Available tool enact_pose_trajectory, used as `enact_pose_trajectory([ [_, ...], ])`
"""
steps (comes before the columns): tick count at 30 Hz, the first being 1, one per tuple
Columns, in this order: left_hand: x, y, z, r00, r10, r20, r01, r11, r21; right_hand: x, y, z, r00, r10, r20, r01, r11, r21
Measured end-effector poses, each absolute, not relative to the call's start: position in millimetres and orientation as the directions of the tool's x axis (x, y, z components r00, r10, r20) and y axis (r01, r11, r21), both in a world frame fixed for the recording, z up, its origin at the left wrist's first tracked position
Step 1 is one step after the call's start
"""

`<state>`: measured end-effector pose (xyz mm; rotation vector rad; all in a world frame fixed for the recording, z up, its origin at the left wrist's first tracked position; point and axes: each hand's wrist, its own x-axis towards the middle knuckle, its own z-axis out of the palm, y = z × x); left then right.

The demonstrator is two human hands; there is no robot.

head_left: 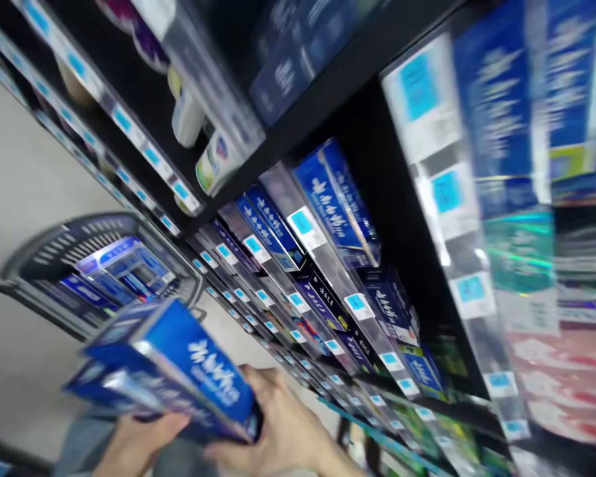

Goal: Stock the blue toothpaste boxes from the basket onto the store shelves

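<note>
A small stack of blue toothpaste boxes (206, 371) with white lettering is held tilted in front of me, low in the head view. My right hand (288, 427) is closed around the right end of the stack, thumb below and fingers above. From underneath, my left hand (144, 437) grips the near side, its thumb lying along the lower box. Blur hides the exact number of boxes, and part of my left fingers is out of sight behind them.
A black shopping basket (44, 255) with blue boxes inside stands on the floor at the left. Tall shelves (328, 86) with price tags run along the right, carrying blue toothpaste boxes (328, 199). Pink packs (566, 377) sit at the right edge. Pale floor (24, 172) shows at left.
</note>
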<state>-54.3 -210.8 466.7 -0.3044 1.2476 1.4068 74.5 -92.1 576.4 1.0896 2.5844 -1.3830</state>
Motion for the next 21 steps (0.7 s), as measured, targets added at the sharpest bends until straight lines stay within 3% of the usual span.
enact_pose_trajectory([
  [2, -66, -178, 509, -0.254, 0.660, -0.707, -0.850, 0.197, 0.489, 72, -97, 616, -0.675, 0.699, -0.235, 0.637, 0.391, -0.665],
  [5, -67, -133, 565, -0.138, 0.767, -0.626, -0.918, 0.138, 0.371, 94, -75, 669, -0.626, 0.779, -0.038, 0.677, 0.518, -0.523],
  [7, -61, -112, 592, -0.098, 0.817, -0.568, -0.936, 0.117, 0.331, 117, -50, 686, -0.637, 0.749, 0.185, 0.678, 0.658, -0.327],
  [9, -55, -99, 611, -0.066, 0.889, -0.453, -0.924, 0.117, 0.365, 141, -26, 687, -0.659, 0.666, 0.350, 0.677, 0.728, -0.109],
  [11, -49, -91, 623, -0.018, 0.952, -0.305, -0.890, 0.124, 0.438, 162, -5, 679, -0.660, 0.615, 0.432, 0.701, 0.711, 0.060],
  [14, -38, -81, 629, 0.080, 0.978, -0.194, -0.875, 0.162, 0.456, 182, 21, 660, -0.555, 0.653, 0.516, 0.823, 0.520, 0.227],
  [18, -19, -74, 625, 0.136, 0.962, -0.237, -0.912, 0.215, 0.349, 186, 57, 647, -0.274, 0.781, 0.562, 0.958, 0.170, 0.231],
  [21, -8, -81, 614, 0.128, 0.943, -0.306, -0.939, 0.215, 0.270, 176, 91, 650, -0.236, 0.836, 0.495, 0.972, 0.203, 0.120],
])
